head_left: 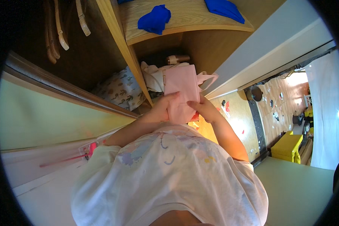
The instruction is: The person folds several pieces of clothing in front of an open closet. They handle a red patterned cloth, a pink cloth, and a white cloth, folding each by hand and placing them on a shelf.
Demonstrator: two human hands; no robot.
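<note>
A folded pink fabric bag (182, 82) is held up close in front of my shirt, with a strap loop (210, 79) sticking out at its right side. My left hand (169, 106) grips its lower left edge, thumb on the front. On the lower right edge my right hand (204, 108) has hold of it too, thumb also across the front. Something red (195, 116) shows just under the pink fabric by my right hand; what it is I cannot tell. Behind the bag, cream-coloured cloth (154, 76) lies in the wooden cubby, partly hidden.
Blue folded cloths (155, 19) lie on the wooden shelf (186, 18) above. Wooden hangers (60, 34) hang at upper left, over a patterned pillow or cloth bundle (120, 87). A sliding door panel (59, 113) stands left. Through the doorway are a littered floor (268, 104) and a yellow-covered stool (286, 147).
</note>
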